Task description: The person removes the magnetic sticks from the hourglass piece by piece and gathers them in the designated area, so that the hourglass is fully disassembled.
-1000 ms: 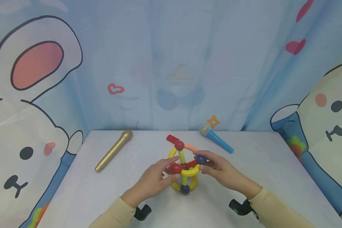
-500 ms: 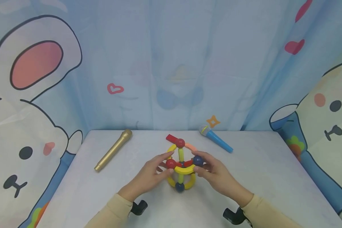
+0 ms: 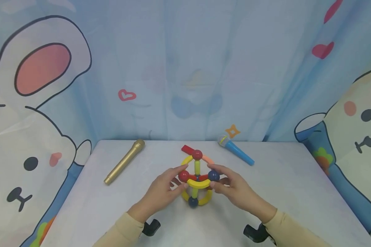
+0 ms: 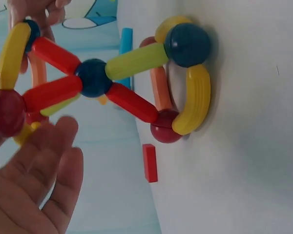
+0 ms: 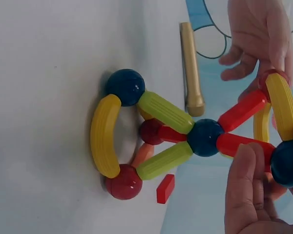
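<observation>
A toy built of coloured magnetic rods and balls stands on the table between my hands. At its core is a dark blue ball, with red rods and lime green rods branching out. Curved yellow rods join the outer balls. My left hand holds the upper red ball between thumb and fingers. On the other side, my right hand pinches the upper blue ball. The toy's lower balls touch the tabletop in both wrist views.
Behind the toy lies a loose red block. A gold microphone-shaped stick lies at the back left of the white table. The blue toy microphone is at the back right. A printed curtain hangs behind.
Both hands have shifted a little left with the toy. Its upper part has turned, so the held red and blue balls now sit nearly level. The loose items have stayed put.
</observation>
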`<state>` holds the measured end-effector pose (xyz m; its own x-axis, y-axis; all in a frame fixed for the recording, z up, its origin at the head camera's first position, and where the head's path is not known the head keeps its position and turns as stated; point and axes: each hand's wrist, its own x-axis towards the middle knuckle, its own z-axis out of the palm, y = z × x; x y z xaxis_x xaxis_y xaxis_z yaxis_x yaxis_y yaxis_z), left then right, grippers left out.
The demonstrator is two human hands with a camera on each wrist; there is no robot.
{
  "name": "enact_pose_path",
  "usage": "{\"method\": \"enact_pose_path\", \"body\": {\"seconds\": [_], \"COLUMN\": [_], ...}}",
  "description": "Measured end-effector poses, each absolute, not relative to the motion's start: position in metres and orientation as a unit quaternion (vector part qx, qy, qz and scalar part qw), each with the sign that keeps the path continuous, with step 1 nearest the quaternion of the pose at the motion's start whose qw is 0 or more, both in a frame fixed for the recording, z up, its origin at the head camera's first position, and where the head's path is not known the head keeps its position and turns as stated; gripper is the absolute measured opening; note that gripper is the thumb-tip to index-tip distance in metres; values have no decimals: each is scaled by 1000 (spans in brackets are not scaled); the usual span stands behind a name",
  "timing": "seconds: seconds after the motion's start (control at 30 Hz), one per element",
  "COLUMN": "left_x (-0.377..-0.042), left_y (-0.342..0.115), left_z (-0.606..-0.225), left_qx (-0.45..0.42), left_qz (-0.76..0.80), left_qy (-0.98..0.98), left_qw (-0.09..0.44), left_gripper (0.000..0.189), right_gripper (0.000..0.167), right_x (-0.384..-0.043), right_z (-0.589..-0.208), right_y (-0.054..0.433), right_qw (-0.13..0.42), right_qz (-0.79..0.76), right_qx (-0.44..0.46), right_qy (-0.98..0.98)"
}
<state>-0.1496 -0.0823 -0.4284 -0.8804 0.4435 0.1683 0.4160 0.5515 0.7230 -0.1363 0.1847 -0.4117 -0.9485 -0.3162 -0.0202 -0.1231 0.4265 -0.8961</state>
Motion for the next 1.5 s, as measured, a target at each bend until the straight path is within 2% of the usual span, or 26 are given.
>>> {"method": "enact_pose_path", "body": {"seconds": [0.2,0.37,0.47,0.6,0.77,0.93,1.1,1.23,1.3,1.37,1.5], "left_x": [-140,-135,-135,-138,-139,-136,-134,-133,-131,-129,-131], "left_y": [-77,-77,-81,-87,-88,-77,-66,-62,-62,-64,-68], "left_z": [-428,-428,-426,-421,-419,-423,-426,-428,-428,-427,-429], "left_qx": [225,219,236,281,301,328,328,316,303,295,303], "left_qz": [351,360,395,452,479,479,462,463,451,438,388], "left_qy": [908,906,887,845,816,800,813,821,837,849,854], "left_qw": [-33,-49,-23,55,117,151,136,109,72,9,-171], "left_gripper": [65,63,62,61,59,59,58,55,52,47,36], "right_gripper": [51,46,47,46,44,45,45,43,43,43,42], "right_x": [-145,-150,-152,-153,-155,-156,-156,-156,-156,-156,-157], "right_z": [-410,-410,-410,-412,-414,-415,-414,-413,-412,-411,-411], "right_y": [190,193,193,194,194,194,195,196,196,196,197], "right_qw": [122,157,165,163,168,167,170,172,172,172,173], "right_qz": [-516,-545,-552,-556,-567,-572,-572,-568,-564,-561,-558], "right_qx": [-145,-148,-148,-148,-152,-160,-162,-162,-163,-166,-167], "right_qy": [835,810,804,801,792,787,786,789,791,793,794]}}
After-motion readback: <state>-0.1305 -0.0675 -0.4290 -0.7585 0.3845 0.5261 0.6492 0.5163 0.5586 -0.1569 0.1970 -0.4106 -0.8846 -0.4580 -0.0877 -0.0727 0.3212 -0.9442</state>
